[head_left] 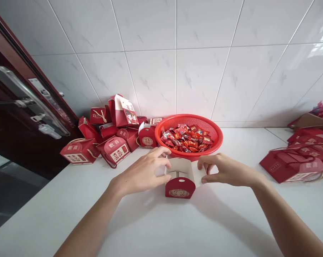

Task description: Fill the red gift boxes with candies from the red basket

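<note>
A small red paper candy box stands upright on the white tabletop, its top open and its pale inside showing. Its front panel has a rounded top, a small hole and a gold round emblem. My left hand is at the box's left side, with fingers and thumb closed round the left flap. On the other side, my right hand pinches the white right flap, which is folded outward. Just behind the box sits a red plastic basket holding many red-wrapped candies.
Several red gift boxes with rope handles are piled at the left against the tiled wall. More red boxes lie at the right, by an open brown carton. A dark door with a metal handle stands at the far left.
</note>
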{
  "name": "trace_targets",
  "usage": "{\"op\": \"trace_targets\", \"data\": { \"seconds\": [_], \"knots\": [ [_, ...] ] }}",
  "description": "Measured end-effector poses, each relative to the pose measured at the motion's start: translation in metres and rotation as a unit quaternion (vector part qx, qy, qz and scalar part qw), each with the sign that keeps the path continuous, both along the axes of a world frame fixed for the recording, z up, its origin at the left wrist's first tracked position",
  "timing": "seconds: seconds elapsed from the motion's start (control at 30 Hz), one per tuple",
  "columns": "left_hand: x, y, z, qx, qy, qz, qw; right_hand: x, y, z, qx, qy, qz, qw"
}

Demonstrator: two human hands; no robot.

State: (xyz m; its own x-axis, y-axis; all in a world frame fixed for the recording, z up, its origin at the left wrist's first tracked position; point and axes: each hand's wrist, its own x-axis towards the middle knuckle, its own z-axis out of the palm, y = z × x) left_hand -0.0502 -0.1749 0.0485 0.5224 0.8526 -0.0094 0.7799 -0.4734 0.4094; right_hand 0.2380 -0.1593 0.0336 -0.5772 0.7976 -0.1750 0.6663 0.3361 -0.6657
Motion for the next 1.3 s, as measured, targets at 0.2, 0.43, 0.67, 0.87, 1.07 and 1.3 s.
{"op": "trace_targets", "data": {
  "seconds": [0.2,0.43,0.67,0.87,1.07,1.3],
  "knots": [
    [-0.002,0.007,0.000,0.015,-0.004,-0.022,1.000,0.000,0.004,-0.007,-0.033,-0.010,0.012,0.999],
    [-0.012,0.008,0.010,-0.073,0.021,-0.016,0.997,-0.012,0.000,-0.008,-0.049,-0.052,0.039,0.997],
    [-0.024,0.018,0.002,-0.179,0.008,-0.042,0.983,-0.024,-0.009,-0.006,-0.029,-0.124,0.061,0.990],
    [-0.013,-0.011,0.006,-0.128,0.097,-0.046,0.986,-0.037,-0.026,-0.008,0.034,-0.168,0.088,0.981],
    [-0.002,-0.056,-0.005,-0.064,0.160,-0.030,0.985,-0.048,-0.049,-0.014,0.136,-0.291,0.073,0.944],
    [-0.005,-0.070,-0.014,0.019,0.143,-0.009,0.990,-0.049,-0.069,-0.008,0.187,-0.309,0.149,0.921]
  ]
}}
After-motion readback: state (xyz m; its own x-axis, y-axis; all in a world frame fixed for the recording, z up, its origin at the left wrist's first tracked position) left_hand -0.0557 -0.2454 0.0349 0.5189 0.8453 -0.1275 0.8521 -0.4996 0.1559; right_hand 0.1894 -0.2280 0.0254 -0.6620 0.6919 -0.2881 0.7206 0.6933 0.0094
